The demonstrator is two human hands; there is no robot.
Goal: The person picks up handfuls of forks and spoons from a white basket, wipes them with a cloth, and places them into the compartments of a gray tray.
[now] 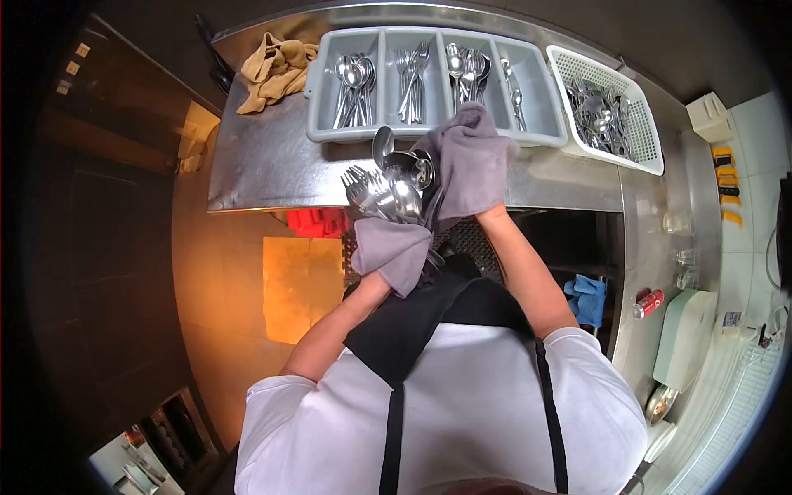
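Steel counter (272, 157): runs beneath tray and basket.
Left hand (396, 257): wrapped in mauve-grey cloth (376, 239), clamped round the cutlery bundle (381, 194), forks and spoons fanned out above.
Right hand (477, 177): covered by mauve-grey cloth too, just beside the bundle; cannot tell whether closed or apart.
Grey tray (330, 134): holds spoons and forks sorted in four compartments, near both hands.
White basket (642, 157): sits by the tray's right end, heaped with mixed cutlery.
Tan cloth (276, 70): lies crumpled at the left end.
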